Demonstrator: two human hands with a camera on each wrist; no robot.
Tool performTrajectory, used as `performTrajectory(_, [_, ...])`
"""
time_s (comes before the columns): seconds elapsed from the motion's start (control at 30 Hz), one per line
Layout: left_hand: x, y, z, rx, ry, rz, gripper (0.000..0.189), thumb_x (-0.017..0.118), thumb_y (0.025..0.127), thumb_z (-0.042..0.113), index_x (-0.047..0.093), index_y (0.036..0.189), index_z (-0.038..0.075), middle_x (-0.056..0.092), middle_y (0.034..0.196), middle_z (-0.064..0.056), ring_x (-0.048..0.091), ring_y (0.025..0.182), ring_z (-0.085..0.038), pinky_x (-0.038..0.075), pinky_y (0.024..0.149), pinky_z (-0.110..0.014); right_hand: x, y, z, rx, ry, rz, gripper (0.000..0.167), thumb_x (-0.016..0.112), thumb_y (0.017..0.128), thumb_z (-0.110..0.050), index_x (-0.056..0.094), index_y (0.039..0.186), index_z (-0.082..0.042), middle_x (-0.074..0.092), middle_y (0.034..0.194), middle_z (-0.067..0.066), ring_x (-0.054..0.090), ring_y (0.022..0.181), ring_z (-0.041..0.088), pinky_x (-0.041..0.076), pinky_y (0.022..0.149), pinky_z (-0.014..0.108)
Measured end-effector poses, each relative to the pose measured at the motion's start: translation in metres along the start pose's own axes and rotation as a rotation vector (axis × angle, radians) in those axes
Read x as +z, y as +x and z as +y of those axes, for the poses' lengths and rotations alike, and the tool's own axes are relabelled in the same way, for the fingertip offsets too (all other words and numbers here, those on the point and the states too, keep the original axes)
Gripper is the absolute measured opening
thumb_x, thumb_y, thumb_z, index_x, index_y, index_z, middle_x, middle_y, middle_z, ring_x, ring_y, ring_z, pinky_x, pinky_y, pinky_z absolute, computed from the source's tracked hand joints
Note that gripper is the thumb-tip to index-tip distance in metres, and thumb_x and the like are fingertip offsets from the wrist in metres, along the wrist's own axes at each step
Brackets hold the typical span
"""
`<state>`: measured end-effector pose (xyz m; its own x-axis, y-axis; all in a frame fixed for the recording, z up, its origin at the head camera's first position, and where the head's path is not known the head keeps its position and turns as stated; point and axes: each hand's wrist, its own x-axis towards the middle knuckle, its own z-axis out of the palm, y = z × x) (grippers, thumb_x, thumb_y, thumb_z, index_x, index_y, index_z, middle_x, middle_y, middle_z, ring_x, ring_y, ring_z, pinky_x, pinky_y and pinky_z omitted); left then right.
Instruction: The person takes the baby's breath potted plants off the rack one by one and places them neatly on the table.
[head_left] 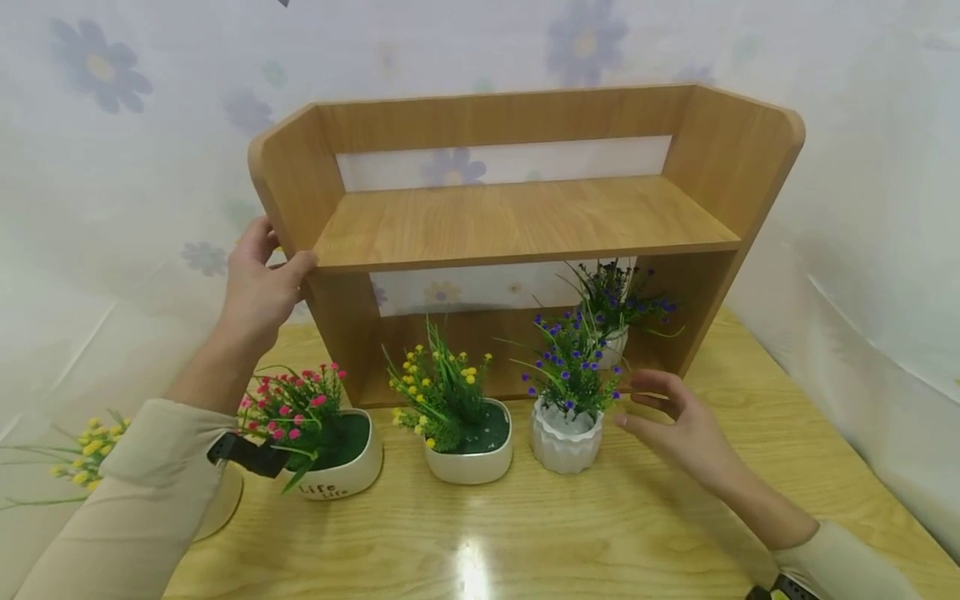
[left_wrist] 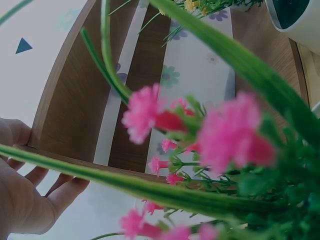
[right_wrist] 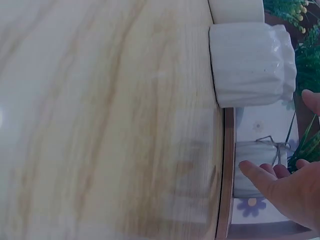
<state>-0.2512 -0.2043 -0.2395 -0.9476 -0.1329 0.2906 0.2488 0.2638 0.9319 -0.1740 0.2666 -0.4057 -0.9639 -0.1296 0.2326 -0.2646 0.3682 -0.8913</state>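
My left hand (head_left: pixel 258 292) grips the left side panel of a two-tier wooden shelf (head_left: pixel 525 217), thumb at the front edge and fingers round the outer side. In the left wrist view, that hand (left_wrist: pixel 35 200) shows at the panel's edge. My right hand (head_left: pixel 690 433) holds nothing, its fingers spread and loosely bent just right of a fluted white pot (head_left: pixel 566 446) with purple flowers. Another white pot (right_wrist: pixel 245 152), tied with string and also bearing purple flowers, stands inside the lower tier, behind the right fingers in the right wrist view.
Along the shelf's front stand an oval pot (head_left: pixel 472 468) of yellow flowers and a "Life" pot (head_left: pixel 348 477) of pink flowers. At far left, a further pot (head_left: pixel 225 504) with yellow flowers is partly behind my left sleeve. A flower-patterned cloth (head_left: pixel 480 50) hangs behind the wooden table (head_left: pixel 600 533).
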Motion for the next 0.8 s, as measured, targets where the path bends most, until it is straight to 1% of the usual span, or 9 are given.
performTrajectory(0.07, [-0.001,-0.001,0.0,-0.005,0.003,0.002,0.056,0.058,0.1,0.013,0.039,0.151,0.025,0.037,0.155,-0.011,0.047,0.131,-0.041,0.047,0.098,-0.06,-0.002,0.002,0.002,0.019,0.007,0.012,0.063,0.075,0.092,-0.014,0.042,0.143,0.003,0.047,0.14,0.022,0.051,0.125,0.04,0.055,0.083,0.023])
performTrajectory(0.23, [-0.002,0.0,0.0,-0.001,0.019,0.01,0.056,0.058,0.1,0.014,0.039,0.152,0.026,0.038,0.155,-0.011,0.047,0.13,-0.04,0.047,0.098,-0.06,-0.007,0.012,0.007,0.062,0.043,0.047,0.068,0.075,0.093,-0.016,0.038,0.147,0.001,0.045,0.142,0.021,0.057,0.121,0.021,0.055,0.083,0.022])
performTrajectory(0.3, [-0.002,0.0,0.001,0.003,0.02,0.013,0.056,0.058,0.1,0.014,0.039,0.152,0.025,0.038,0.154,-0.011,0.048,0.13,-0.04,0.047,0.098,-0.06,-0.009,0.017,0.008,0.073,0.056,0.052,0.071,0.075,0.093,-0.018,0.035,0.149,0.0,0.045,0.143,0.021,0.058,0.121,0.019,0.055,0.083,0.021])
performTrajectory(0.37, [-0.002,0.0,0.001,0.001,0.01,0.015,0.056,0.058,0.1,0.012,0.04,0.151,0.025,0.038,0.154,-0.011,0.047,0.13,-0.04,0.047,0.098,-0.06,-0.011,0.022,0.01,0.081,0.066,0.051,0.075,0.075,0.093,-0.018,0.032,0.152,0.0,0.044,0.144,0.022,0.056,0.124,0.026,0.054,0.084,0.02])
performTrajectory(0.47, [-0.002,0.001,0.001,-0.006,-0.002,0.014,0.056,0.058,0.1,0.011,0.04,0.151,0.024,0.038,0.155,-0.011,0.046,0.13,-0.04,0.046,0.099,-0.061,-0.013,0.029,0.012,0.088,0.059,0.05,0.079,0.075,0.093,-0.02,0.029,0.153,0.0,0.044,0.145,0.025,0.052,0.127,0.04,0.053,0.084,0.018])
performTrajectory(0.53, [-0.001,0.001,0.001,-0.008,-0.012,0.013,0.057,0.058,0.099,0.01,0.04,0.151,0.024,0.038,0.155,-0.012,0.047,0.13,-0.041,0.046,0.099,-0.061,-0.014,0.034,0.015,0.087,0.057,0.053,0.081,0.075,0.093,-0.02,0.027,0.154,0.001,0.043,0.146,0.027,0.049,0.128,0.046,0.053,0.083,0.018])
performTrajectory(0.67, [0.0,0.001,0.0,-0.002,-0.01,0.012,0.056,0.058,0.099,0.01,0.041,0.151,0.023,0.04,0.153,-0.012,0.049,0.128,-0.039,0.048,0.097,-0.059,-0.014,0.043,0.019,0.086,0.065,0.067,0.081,0.074,0.094,-0.018,0.025,0.154,0.003,0.041,0.146,0.031,0.049,0.127,0.05,0.053,0.081,0.018])
performTrajectory(0.8, [0.001,0.001,-0.001,0.001,0.004,0.009,0.057,0.057,0.099,0.011,0.039,0.152,0.022,0.039,0.153,-0.012,0.05,0.128,-0.039,0.048,0.097,-0.059,-0.013,0.051,0.024,0.095,0.039,0.101,0.079,0.075,0.093,-0.019,0.028,0.152,0.004,0.044,0.144,0.031,0.051,0.125,0.049,0.052,0.08,0.017])
